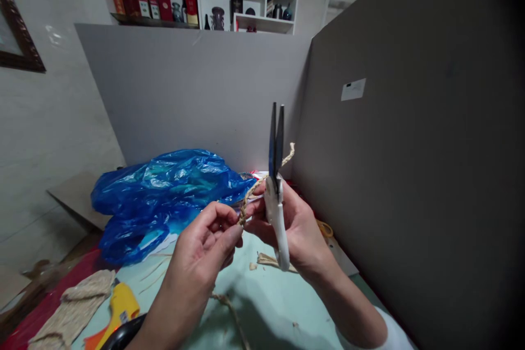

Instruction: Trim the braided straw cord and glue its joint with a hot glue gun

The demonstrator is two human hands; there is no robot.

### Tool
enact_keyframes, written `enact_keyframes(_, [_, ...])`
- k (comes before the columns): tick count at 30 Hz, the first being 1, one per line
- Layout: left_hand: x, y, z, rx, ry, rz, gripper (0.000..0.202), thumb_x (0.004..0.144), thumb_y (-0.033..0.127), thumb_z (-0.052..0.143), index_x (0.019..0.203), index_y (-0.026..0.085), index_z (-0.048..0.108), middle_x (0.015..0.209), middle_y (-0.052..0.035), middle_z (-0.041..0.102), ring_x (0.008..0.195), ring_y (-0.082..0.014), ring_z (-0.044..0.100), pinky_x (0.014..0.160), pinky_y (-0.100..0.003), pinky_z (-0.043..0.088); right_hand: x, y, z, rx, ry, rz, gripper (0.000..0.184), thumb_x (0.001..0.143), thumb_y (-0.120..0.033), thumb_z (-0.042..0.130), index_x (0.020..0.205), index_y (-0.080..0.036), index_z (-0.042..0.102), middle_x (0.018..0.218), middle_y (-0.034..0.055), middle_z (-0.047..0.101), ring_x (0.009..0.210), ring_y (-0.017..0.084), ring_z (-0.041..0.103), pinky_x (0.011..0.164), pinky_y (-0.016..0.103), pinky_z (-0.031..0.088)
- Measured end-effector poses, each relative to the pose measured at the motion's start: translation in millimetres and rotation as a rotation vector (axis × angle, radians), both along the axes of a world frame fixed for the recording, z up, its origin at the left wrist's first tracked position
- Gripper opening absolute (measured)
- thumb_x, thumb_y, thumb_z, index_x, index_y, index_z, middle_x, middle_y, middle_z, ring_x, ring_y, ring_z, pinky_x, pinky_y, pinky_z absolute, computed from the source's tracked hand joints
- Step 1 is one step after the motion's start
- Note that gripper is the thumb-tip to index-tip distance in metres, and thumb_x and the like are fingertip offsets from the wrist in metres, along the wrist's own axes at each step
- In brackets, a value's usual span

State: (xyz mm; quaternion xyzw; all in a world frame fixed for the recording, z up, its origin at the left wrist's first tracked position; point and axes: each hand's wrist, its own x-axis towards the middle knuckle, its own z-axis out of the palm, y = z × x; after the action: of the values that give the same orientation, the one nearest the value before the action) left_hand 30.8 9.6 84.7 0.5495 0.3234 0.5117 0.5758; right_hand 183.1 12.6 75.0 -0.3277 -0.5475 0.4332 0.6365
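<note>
One braid (243, 210) is held above the middle of the bench (303, 301); its visible length looks already plaited, though how much is left cannot be told. The left hand (200, 249) has its fingers pinched on it. The right hand (303, 224) has its fingers curled around one pair of scissors (279, 229), blades slightly apart, pointing up. Toward the bench's near left corner lie one woven piece (76, 306) and one yellow tool (123, 302); farther back, one blue bag (176, 186).
</note>
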Motion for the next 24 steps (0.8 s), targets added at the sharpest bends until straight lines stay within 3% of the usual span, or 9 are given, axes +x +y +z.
enact_keyframes(7, [-3.7, 4.3, -2.5, -0.065, 0.016, -0.103, 0.020, 0.082, 0.036, 0.073, 0.080, 0.020, 0.062, 0.060, 0.0079, 0.038, 0.051, -0.0081, 0.024, 0.046, -0.019, 0.019, 5.5, -3.0, 2.8, 0.034, -0.160, -0.013, 0.046, 0.067, -0.029, 0.086, 0.099, -0.023, 0.054, 0.080, -0.0006, 0.064, 0.073, 0.015, 0.062, 0.064, 0.027, 0.051])
enact_keyframes(10, [-4.2, 5.6, -3.4, -0.072, 0.025, -0.087, 0.014, 0.084, 0.034, 0.071, 0.086, 0.023, 0.063, 0.060, 0.0088, 0.035, 0.050, -0.0088, 0.023, 0.045, -0.019, 0.018, 9.5, -4.9, 6.5, 0.019, -0.278, -0.077, 0.045, 0.069, -0.027, 0.085, 0.101, -0.021, 0.054, 0.079, -0.0008, 0.064, 0.068, 0.013, 0.059, 0.061, 0.025, 0.047])
enact_keyframes(13, [-3.6, 6.9, -4.4, 0.066, 0.135, 0.043, 0.012, 0.083, 0.029, 0.070, 0.093, 0.025, 0.067, 0.060, 0.0072, 0.043, 0.049, -0.0108, 0.035, 0.045, -0.021, 0.027, 13.1, -3.9, 6.9, 0.012, -0.323, -0.099, 0.045, 0.069, -0.026, 0.084, 0.101, -0.022, 0.053, 0.075, -0.0024, 0.064, 0.063, 0.011, 0.057, 0.057, 0.023, 0.044])
enact_keyframes(16, [-3.6, 7.8, -5.9, 0.273, 0.339, 0.154, 0.007, 0.083, 0.024, 0.070, 0.090, 0.024, 0.072, 0.073, 0.0007, 0.063, 0.067, -0.0168, 0.057, 0.063, -0.023, 0.042, 15.7, -0.7, 3.8, -0.031, -0.292, -0.077, 0.045, 0.070, -0.029, 0.083, 0.100, -0.023, 0.051, 0.068, -0.0046, 0.062, 0.056, 0.010, 0.052, 0.053, 0.022, 0.042])
enact_keyframes(18, [-4.5, 7.9, -6.4, 0.385, 0.448, 0.170, 0.009, 0.086, 0.024, 0.067, 0.080, 0.023, 0.073, 0.079, -0.0018, 0.069, 0.077, -0.0192, 0.062, 0.072, -0.024, 0.043, 16.9, 1.5, 1.9, -0.059, -0.247, -0.053, 0.047, 0.069, -0.029, 0.084, 0.099, -0.023, 0.049, 0.064, -0.0060, 0.061, 0.053, 0.009, 0.049, 0.049, 0.021, 0.039])
enact_keyframes(20, [-6.2, 8.2, -6.1, 0.422, 0.500, 0.165, 0.019, 0.089, 0.026, 0.064, 0.072, 0.022, 0.071, 0.072, -0.0011, 0.067, 0.071, -0.0174, 0.060, 0.068, -0.024, 0.041, 17.5, 3.4, 1.5, -0.088, -0.187, -0.018, 0.051, 0.065, -0.027, 0.087, 0.098, -0.023, 0.048, 0.061, -0.0079, 0.059, 0.050, 0.008, 0.046, 0.047, 0.019, 0.036])
enact_keyframes(22, [-8.6, 9.1, -5.2, 0.326, 0.479, 0.092, 0.024, 0.089, 0.030, 0.064, 0.067, 0.020, 0.069, 0.063, 0.0009, 0.061, 0.059, -0.0133, 0.052, 0.057, -0.022, 0.036, 17.7, 5.0, 2.6, -0.121, -0.112, 0.023, 0.056, 0.061, -0.026, 0.090, 0.097, -0.023, 0.047, 0.057, -0.0104, 0.055, 0.048, 0.006, 0.042, 0.047, 0.019, 0.033])
enact_keyframes(24, [-11.2, 10.4, -4.0, 0.118, 0.368, -0.071, 0.025, 0.089, 0.035, 0.065, 0.070, 0.019, 0.069, 0.061, 0.0021, 0.057, 0.050, -0.0088, 0.039, 0.047, -0.021, 0.027, 17.8, 6.9, 4.1, -0.139, -0.034, 0.064, 0.059, 0.058, -0.029, 0.092, 0.095, -0.023, 0.046, 0.055, -0.0126, 0.050, 0.048, 0.005, 0.040, 0.048, 0.019, 0.033])
